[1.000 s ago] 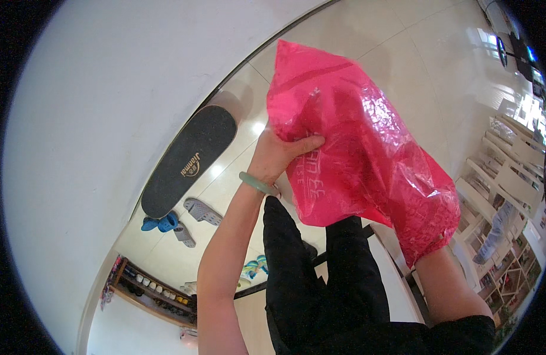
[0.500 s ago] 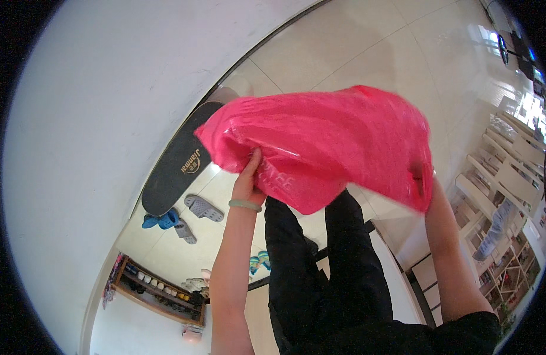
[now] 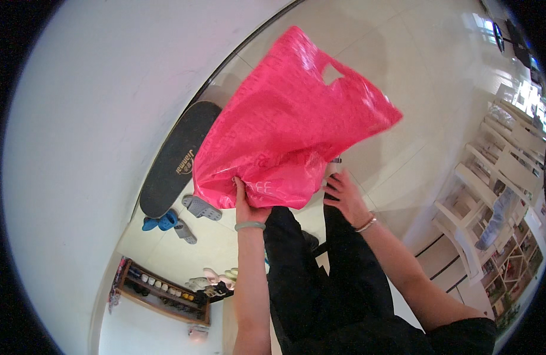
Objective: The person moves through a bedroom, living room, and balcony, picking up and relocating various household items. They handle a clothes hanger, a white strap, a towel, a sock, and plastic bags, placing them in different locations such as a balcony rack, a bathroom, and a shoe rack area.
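A bright pink plastic bag (image 3: 273,118) with a cut-out handle hole near its upper right edge spreads out in front of me. My left hand (image 3: 249,204) grips its lower edge, thumb on top of the film and the other fingers hidden behind it. Just right of the bag's lower part, my right hand (image 3: 347,198) is empty, with its fingers apart and slightly blurred. A pale bangle circles my left wrist, and a band is on the right one. What the bag contains, if anything, cannot be seen.
A black skateboard (image 3: 178,160) lies along the wall at left. Grey slippers (image 3: 202,207) and blue shoes (image 3: 168,220) are on the tiled floor nearby. A shoe rack (image 3: 163,290) stands at lower left. White chairs (image 3: 486,183) line the right side.
The right hand has let go of the bag and moved left and down toward my legs. Still in my left hand, the bag has swung upward and opened out, showing its handle hole.
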The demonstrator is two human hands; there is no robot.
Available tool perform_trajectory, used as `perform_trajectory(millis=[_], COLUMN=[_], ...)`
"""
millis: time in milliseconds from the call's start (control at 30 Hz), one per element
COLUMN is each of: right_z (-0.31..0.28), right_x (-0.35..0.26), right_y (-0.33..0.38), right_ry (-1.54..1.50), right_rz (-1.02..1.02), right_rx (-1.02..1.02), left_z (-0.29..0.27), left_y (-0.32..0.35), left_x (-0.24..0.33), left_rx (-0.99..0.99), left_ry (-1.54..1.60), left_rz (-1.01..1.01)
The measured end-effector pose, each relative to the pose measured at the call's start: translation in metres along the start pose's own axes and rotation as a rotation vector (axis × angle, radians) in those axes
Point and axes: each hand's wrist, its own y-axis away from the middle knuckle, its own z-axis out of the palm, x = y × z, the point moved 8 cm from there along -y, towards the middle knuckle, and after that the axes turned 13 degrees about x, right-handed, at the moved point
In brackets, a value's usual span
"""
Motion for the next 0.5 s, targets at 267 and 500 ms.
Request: perform_trajectory(millis=[267, 500], right_z=[0.044, -0.016], right_x=[-0.066, -0.068], right_y=[0.006, 0.008], right_ry=[0.032, 0.186], right_rz=[-0.714, -0.463], right_rx=[0.225, 0.252], left_z=[0.010, -0.013], left_y=[0.003, -0.035], left_x=[-0.004, 0.013], left_rx=[-0.073, 0.136], left_ry=[-0.007, 0.092], left_rz=[0.083, 0.272])
